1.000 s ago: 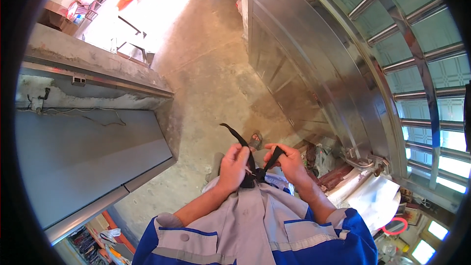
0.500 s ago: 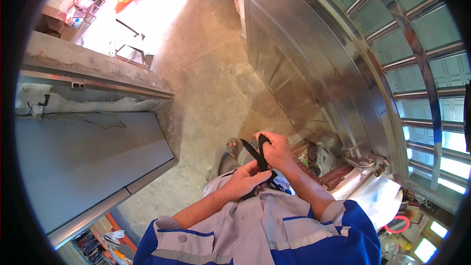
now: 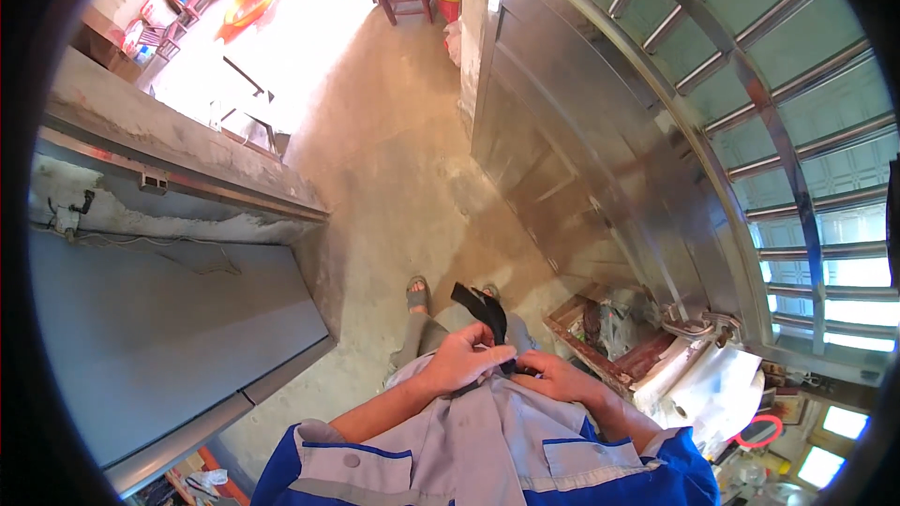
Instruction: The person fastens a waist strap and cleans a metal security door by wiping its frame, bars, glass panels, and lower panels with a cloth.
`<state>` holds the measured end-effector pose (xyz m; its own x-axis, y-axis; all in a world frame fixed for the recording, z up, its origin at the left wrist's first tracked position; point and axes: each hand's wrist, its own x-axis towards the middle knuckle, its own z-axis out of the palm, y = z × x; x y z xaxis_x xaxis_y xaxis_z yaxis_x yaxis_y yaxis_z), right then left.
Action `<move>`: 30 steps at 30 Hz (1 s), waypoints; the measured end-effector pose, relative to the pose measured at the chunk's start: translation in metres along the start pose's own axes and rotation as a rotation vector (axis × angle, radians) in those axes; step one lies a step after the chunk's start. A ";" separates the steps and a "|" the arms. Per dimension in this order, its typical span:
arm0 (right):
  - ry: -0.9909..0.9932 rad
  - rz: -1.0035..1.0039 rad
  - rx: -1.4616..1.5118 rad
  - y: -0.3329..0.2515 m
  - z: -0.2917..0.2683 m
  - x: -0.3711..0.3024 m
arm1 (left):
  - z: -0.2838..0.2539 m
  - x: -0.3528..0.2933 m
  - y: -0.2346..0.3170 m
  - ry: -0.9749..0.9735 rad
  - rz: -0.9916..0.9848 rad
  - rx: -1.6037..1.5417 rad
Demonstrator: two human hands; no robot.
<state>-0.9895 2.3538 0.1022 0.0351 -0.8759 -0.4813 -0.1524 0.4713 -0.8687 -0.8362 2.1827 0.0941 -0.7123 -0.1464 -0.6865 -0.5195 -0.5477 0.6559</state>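
In front of my waist, a black strap [image 3: 495, 317] sticks up and bends over toward the left at its loose end. My left hand [image 3: 459, 359] pinches it low down, thumb across the front. Close beside it, my right hand [image 3: 555, 379] is closed against the waist of my grey and blue jacket [image 3: 483, 440], fingers curled inward. What the right fingers grip is hidden, though the strap's lower end runs in between both hands. My feet in sandals [image 3: 417, 295] stand on the concrete floor behind the strap.
A large grey panel [image 3: 178, 337] lies along the left. On the right stands a metal door [image 3: 600, 141] with a barred window above. By its latch [image 3: 692, 323] are a wooden box [image 3: 567, 326] with plastic bags and a white sheet. Ahead is a red-brown chair [image 3: 406, 7].
My right hand has come down from the raised strap to my waist, beside the left hand. The strap's loose end has shifted and now stands up above my left hand.
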 end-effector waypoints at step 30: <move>0.228 -0.091 0.924 -0.171 -0.038 -0.039 | -0.107 -0.162 0.085 0.469 0.348 -0.292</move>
<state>-1.0025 2.3029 0.2740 -0.1995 -0.8664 -0.4577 0.6852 0.2106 -0.6973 -0.7145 2.0722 0.2272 -0.4999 -0.6633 -0.5569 -0.0989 -0.5951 0.7975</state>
